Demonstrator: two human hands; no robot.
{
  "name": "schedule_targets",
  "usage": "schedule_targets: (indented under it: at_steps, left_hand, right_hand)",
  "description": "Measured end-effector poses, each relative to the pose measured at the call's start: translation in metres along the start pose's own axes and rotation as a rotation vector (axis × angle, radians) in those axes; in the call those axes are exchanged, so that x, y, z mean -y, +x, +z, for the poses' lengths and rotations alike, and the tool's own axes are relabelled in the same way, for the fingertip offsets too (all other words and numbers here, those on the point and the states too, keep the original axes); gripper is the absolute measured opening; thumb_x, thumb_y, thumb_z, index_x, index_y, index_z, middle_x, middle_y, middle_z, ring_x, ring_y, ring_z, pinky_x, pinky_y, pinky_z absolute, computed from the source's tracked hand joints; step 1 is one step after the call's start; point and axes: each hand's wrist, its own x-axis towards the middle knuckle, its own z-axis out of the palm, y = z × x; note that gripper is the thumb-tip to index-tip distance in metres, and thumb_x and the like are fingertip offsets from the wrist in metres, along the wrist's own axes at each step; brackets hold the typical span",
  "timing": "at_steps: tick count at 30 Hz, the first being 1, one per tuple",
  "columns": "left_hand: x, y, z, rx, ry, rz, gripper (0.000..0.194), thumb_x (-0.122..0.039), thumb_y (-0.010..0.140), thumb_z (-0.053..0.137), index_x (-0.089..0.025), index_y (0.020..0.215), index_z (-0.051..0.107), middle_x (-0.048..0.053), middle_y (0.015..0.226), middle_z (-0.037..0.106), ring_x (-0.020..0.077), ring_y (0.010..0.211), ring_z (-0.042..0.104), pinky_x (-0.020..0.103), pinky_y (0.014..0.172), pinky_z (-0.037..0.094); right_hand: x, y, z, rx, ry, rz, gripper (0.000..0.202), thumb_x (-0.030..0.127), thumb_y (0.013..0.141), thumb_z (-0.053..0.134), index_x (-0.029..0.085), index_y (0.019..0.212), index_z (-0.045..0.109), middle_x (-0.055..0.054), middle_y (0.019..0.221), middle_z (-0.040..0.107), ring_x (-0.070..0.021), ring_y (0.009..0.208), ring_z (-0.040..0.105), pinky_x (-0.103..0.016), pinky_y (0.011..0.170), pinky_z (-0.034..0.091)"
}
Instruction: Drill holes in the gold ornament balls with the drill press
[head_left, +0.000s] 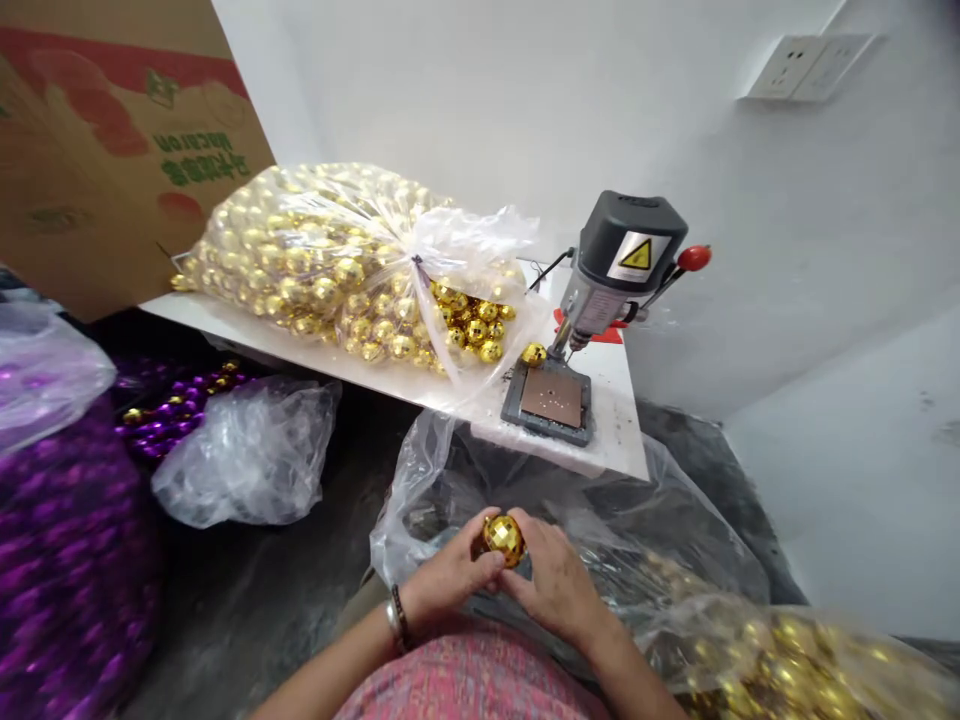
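Observation:
Between my two hands, just in front of my body, is a shiny gold mirrored ball. My left hand grips it from the left, thumb at its lower edge. From the other side, the fingers of my right hand close round it. An open clear plastic bag spreads below and beyond my hands. Farther ahead on the white table stands a small bench drill press, its base plate dotted with light specks. Another gold ball rests beside the drill's column.
A large tied clear bag of gold balls covers the table's left part. More gold balls fill a bag at lower right. Left are purple balls in a sack, a crumpled plastic bag and a cardboard box. A wall socket is upper right.

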Motion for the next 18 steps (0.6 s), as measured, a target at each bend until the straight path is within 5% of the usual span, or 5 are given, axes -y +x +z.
schedule_targets:
  at_steps: [2, 6, 10, 14, 18]
  left_hand:
    - [-0.003, 0.01, 0.003, -0.035, -0.057, -0.024, 0.072, -0.055, 0.072, 0.085, -0.021, 0.132, 0.064, 0.009, 0.124, 0.068, 0.0228, 0.105, 0.063, 0.028, 0.077, 0.052]
    - [-0.009, 0.011, -0.015, -0.142, -0.265, -0.184, 0.067, -0.051, 0.071, 0.084, -0.023, 0.126, 0.059, 0.005, 0.107, 0.068, 0.0182, 0.089, 0.066, 0.026, 0.071, 0.049]
    - [-0.004, 0.004, -0.044, -0.297, -0.384, -0.226, 0.079, -0.039, 0.06, 0.09, -0.025, 0.128, 0.053, 0.002, 0.101, 0.067, 0.0166, 0.081, 0.068, 0.026, 0.071, 0.048]
    - [0.017, -0.005, -0.068, -0.304, -0.358, -0.224, 0.083, -0.046, 0.062, 0.09, -0.025, 0.134, 0.054, 0.002, 0.1, 0.066, 0.015, 0.078, 0.065, 0.025, 0.068, 0.046]
    - [0.016, -0.005, -0.081, -0.218, -0.257, -0.201, 0.075, -0.055, 0.065, 0.089, -0.025, 0.128, 0.063, 0.003, 0.097, 0.068, 0.017, 0.083, 0.064, 0.027, 0.07, 0.048]
  right_hand:
    - [0.008, 0.011, -0.004, 0.027, -0.035, -0.015, 0.065, 0.052, 0.083, 0.069, 0.016, 0.138, 0.063, -0.014, 0.126, 0.071, -0.0257, 0.114, 0.069, -0.044, 0.105, 0.056]
    - [0.023, 0.061, -0.03, 0.077, -0.058, -0.046, 0.063, 0.054, 0.074, 0.079, 0.025, 0.129, 0.069, -0.006, 0.124, 0.072, -0.02, 0.116, 0.069, -0.032, 0.103, 0.059]
    - [0.036, 0.167, -0.058, -0.253, -0.142, 0.171, 0.052, 0.032, 0.104, 0.032, 0.014, 0.147, 0.055, -0.019, 0.147, 0.055, -0.0213, 0.142, 0.052, -0.043, 0.126, 0.043]
    - [0.04, 0.255, -0.067, -0.514, -0.214, 0.443, 0.059, 0.036, 0.101, 0.05, 0.013, 0.154, 0.041, -0.02, 0.157, 0.041, -0.0276, 0.143, 0.048, -0.053, 0.121, 0.046]
    - [0.033, 0.289, -0.073, -0.575, -0.262, 0.568, 0.059, 0.044, 0.098, 0.059, 0.018, 0.15, 0.046, -0.015, 0.152, 0.047, -0.0233, 0.132, 0.056, -0.047, 0.111, 0.055]
